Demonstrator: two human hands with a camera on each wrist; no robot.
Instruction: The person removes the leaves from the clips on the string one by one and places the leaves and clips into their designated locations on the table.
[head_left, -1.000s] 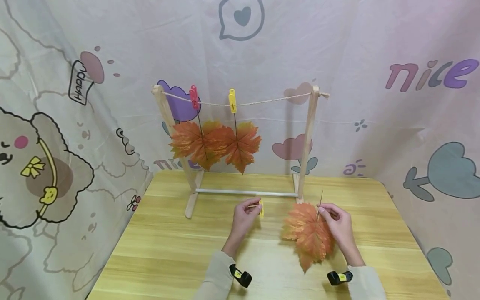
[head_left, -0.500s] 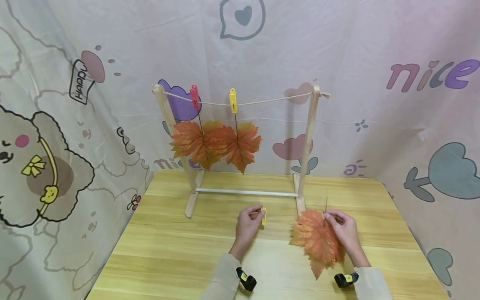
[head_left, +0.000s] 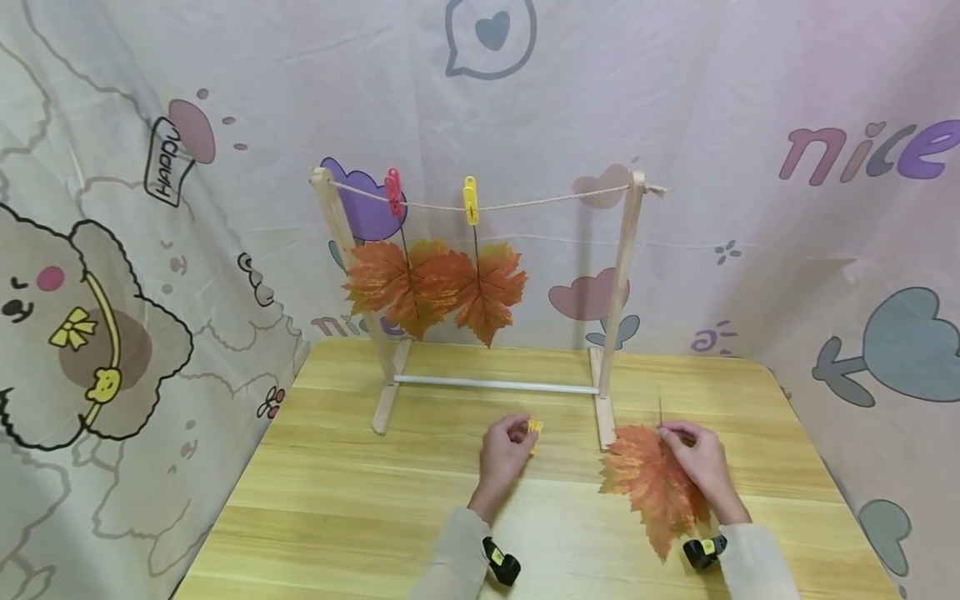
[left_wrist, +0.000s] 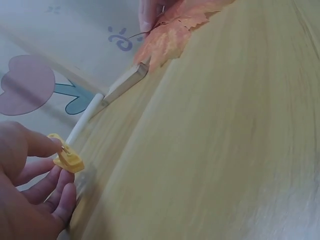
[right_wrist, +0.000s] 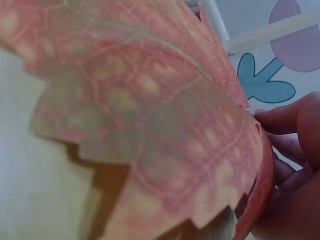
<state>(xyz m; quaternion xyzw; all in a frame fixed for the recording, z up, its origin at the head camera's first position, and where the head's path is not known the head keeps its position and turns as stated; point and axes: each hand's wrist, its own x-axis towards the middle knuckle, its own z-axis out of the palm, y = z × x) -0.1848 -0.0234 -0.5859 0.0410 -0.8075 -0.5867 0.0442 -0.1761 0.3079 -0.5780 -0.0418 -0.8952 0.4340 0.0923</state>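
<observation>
Between thumb and fingers, my left hand (head_left: 505, 457) pinches a yellow clothespin (left_wrist: 69, 159) just over the table, in front of the rack. My right hand (head_left: 699, 463) holds an orange artificial maple leaf (head_left: 651, 483) by its thin stem, the blade hanging down and to the left near the rack's right foot. In the right wrist view the leaf hides much of the scene. On the rope (head_left: 540, 201) of the wooden rack, a red clothespin (head_left: 393, 193) and another yellow clothespin (head_left: 471, 202) each hold a maple leaf by its stem; these two leaves overlap.
The wooden rack has a left post (head_left: 335, 218), a right post (head_left: 622, 283) and a white crossbar (head_left: 495, 384) low between them. It stands on a wood-grain table (head_left: 322, 500). A printed cloth (head_left: 720, 100) hangs behind and at both sides.
Both hands have shifted slightly right and toward the table's near edge, the clothespin and the leaf moving with them. The clothespin has turned a little in my left fingers. The hanging leaves stay put.
</observation>
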